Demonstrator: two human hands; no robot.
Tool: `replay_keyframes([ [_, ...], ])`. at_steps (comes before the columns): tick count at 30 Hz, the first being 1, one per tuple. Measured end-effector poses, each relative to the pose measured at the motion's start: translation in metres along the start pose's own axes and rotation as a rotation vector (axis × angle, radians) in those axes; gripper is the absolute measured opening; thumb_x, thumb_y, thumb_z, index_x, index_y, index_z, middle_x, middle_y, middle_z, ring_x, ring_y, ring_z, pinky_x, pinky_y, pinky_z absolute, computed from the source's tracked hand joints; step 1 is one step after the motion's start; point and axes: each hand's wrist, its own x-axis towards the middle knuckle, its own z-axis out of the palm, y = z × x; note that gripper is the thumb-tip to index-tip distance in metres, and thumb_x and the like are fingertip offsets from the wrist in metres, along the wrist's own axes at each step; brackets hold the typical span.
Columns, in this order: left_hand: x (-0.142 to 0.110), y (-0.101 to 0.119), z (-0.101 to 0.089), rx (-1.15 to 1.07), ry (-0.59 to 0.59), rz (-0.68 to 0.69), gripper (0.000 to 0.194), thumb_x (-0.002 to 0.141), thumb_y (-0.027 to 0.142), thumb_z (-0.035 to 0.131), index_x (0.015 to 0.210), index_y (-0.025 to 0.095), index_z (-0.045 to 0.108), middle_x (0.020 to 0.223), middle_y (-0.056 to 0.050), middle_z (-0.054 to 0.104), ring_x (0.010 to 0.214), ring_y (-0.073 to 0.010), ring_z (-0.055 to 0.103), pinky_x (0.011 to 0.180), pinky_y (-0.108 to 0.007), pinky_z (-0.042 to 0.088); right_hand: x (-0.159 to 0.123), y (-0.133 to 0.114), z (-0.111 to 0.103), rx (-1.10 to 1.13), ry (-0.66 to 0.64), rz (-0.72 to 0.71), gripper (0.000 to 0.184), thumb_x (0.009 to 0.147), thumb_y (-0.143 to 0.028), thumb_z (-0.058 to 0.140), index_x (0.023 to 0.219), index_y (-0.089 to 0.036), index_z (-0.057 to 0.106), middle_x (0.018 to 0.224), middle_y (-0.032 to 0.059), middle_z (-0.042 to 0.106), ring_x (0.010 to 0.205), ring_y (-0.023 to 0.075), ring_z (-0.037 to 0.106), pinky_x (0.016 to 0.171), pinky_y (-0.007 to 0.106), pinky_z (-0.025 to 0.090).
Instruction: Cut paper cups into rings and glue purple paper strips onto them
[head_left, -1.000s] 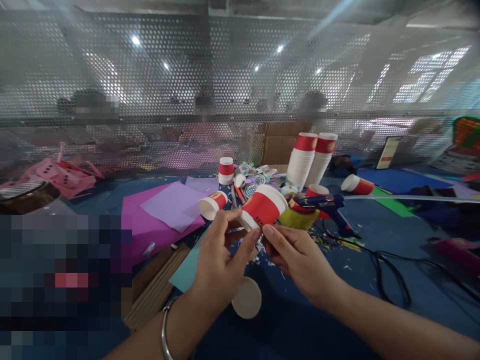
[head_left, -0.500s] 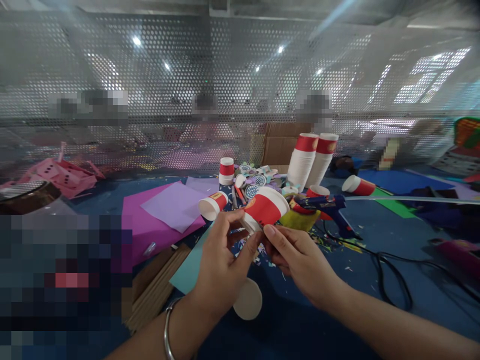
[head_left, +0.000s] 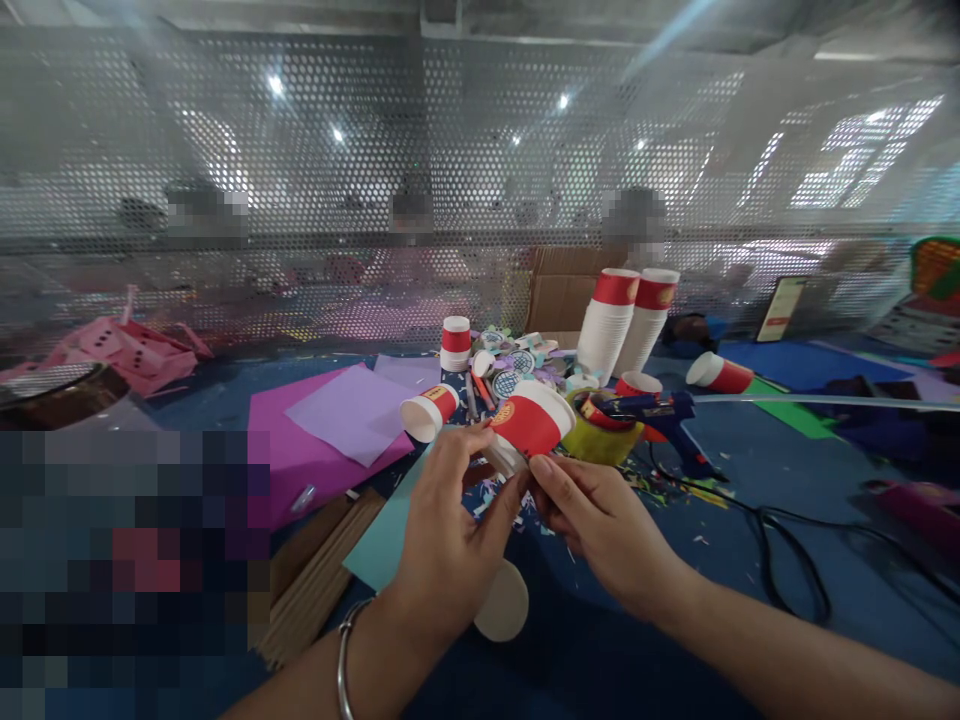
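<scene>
A red and white paper cup (head_left: 531,418) is tilted on its side between my two hands above the table. My left hand (head_left: 457,510) grips its base end, fingers behind and thumb in front. With thumb and fingers pinched, my right hand (head_left: 592,505) holds the cup's lower side. Whether anything else is between those fingertips I cannot see. Below the hands a round beige disc (head_left: 502,602) lies on the table, partly covered by my left wrist. Another paper cup (head_left: 431,412) rests on its side just beyond my left hand.
Tall cup stacks (head_left: 609,325) stand at the back beside a heap of paper cutouts (head_left: 514,365). A blue glue gun (head_left: 679,425) with its black cord (head_left: 765,530) lies to the right. Purple sheets (head_left: 345,410) and corrugated cardboard strips (head_left: 322,580) are on the left.
The cup has turned slightly in my fingers, its printed emblem showing more now. Both hands keep their grip in nearly the same place.
</scene>
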Motion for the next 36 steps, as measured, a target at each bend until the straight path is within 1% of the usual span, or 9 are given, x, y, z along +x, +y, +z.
replay_keyframes([
  [4,0.0,0.002,0.002,-0.1,0.013,-0.106,0.027,0.086,0.025,0.065,0.11,0.023,0.053,0.106,-0.007,0.063,0.101,-0.0221,0.064,0.09,-0.041,0.055,0.001,-0.002,0.001,-0.006,0.011,0.005,0.052,0.088,-0.065,0.048,0.063,-0.019,0.046,0.053,-0.0068,0.031,0.044,0.007,0.022,0.036,0.021,0.016],
  [8,0.002,0.006,0.007,-0.352,0.063,-0.308,0.038,0.082,0.031,0.071,0.112,0.023,0.049,0.11,-0.007,0.064,0.099,-0.0201,0.065,0.08,-0.033,0.057,-0.001,-0.006,0.001,-0.036,0.014,-0.029,0.052,0.09,-0.064,0.047,0.062,-0.02,0.045,0.053,-0.0058,0.034,0.044,0.0071,0.025,0.036,0.021,0.017],
  [11,0.004,0.009,0.009,-0.498,0.077,-0.423,0.035,0.083,0.034,0.07,0.109,0.022,0.05,0.104,-0.005,0.066,0.091,-0.0167,0.066,0.076,-0.029,0.056,-0.002,-0.006,0.001,-0.058,0.006,-0.044,0.052,0.091,-0.062,0.045,0.062,-0.02,0.046,0.053,-0.0058,0.034,0.043,0.0072,0.026,0.036,0.021,0.018],
  [14,0.006,0.011,0.008,-0.511,0.066,-0.391,0.024,0.085,0.031,0.068,0.101,0.022,0.053,0.094,-0.002,0.067,0.085,-0.0142,0.066,0.078,-0.028,0.054,-0.002,-0.004,0.0,-0.069,-0.007,-0.049,0.051,0.093,-0.061,0.044,0.063,-0.019,0.047,0.054,-0.0059,0.033,0.043,0.0071,0.024,0.037,0.021,0.018],
  [19,0.005,0.015,0.002,-0.366,0.028,-0.299,0.02,0.086,0.031,0.065,0.098,0.022,0.052,0.076,0.002,0.064,0.065,-0.0118,0.062,0.061,-0.025,0.054,-0.002,-0.001,-0.001,-0.071,-0.023,-0.058,0.049,0.094,-0.058,0.045,0.064,-0.019,0.047,0.057,-0.0046,0.036,0.046,0.0073,0.025,0.037,0.021,0.018],
  [22,0.004,0.013,0.0,-0.309,0.003,-0.258,0.02,0.088,0.031,0.063,0.102,0.022,0.052,0.08,0.0,0.067,0.065,-0.0127,0.064,0.056,-0.024,0.053,-0.003,-0.001,-0.001,-0.069,-0.034,-0.059,0.049,0.094,-0.057,0.045,0.064,-0.019,0.047,0.058,-0.0045,0.037,0.046,0.0072,0.025,0.037,0.021,0.018],
  [26,0.003,0.009,0.001,-0.265,-0.028,-0.225,0.02,0.088,0.029,0.064,0.104,0.024,0.053,0.09,-0.002,0.067,0.076,-0.0142,0.067,0.06,-0.024,0.055,-0.004,-0.001,-0.001,-0.055,-0.032,-0.056,0.048,0.093,-0.058,0.045,0.065,-0.019,0.047,0.057,-0.0052,0.036,0.045,0.0069,0.023,0.037,0.021,0.016],
  [30,0.0,0.006,0.003,-0.271,-0.012,-0.192,0.02,0.088,0.026,0.064,0.105,0.026,0.053,0.094,-0.001,0.065,0.081,-0.0139,0.066,0.068,-0.026,0.057,-0.004,-0.002,-0.001,-0.039,-0.034,-0.038,0.048,0.093,-0.058,0.046,0.065,-0.02,0.045,0.057,-0.0064,0.033,0.044,0.0066,0.022,0.036,0.021,0.016],
  [36,0.0,0.008,0.004,-0.234,0.012,-0.193,0.017,0.088,0.026,0.064,0.102,0.026,0.054,0.093,-0.001,0.066,0.083,-0.0159,0.066,0.067,-0.026,0.057,-0.003,-0.005,-0.002,-0.038,-0.026,-0.031,0.047,0.092,-0.058,0.048,0.064,-0.02,0.045,0.055,-0.0069,0.03,0.043,0.0071,0.021,0.036,0.021,0.016],
])
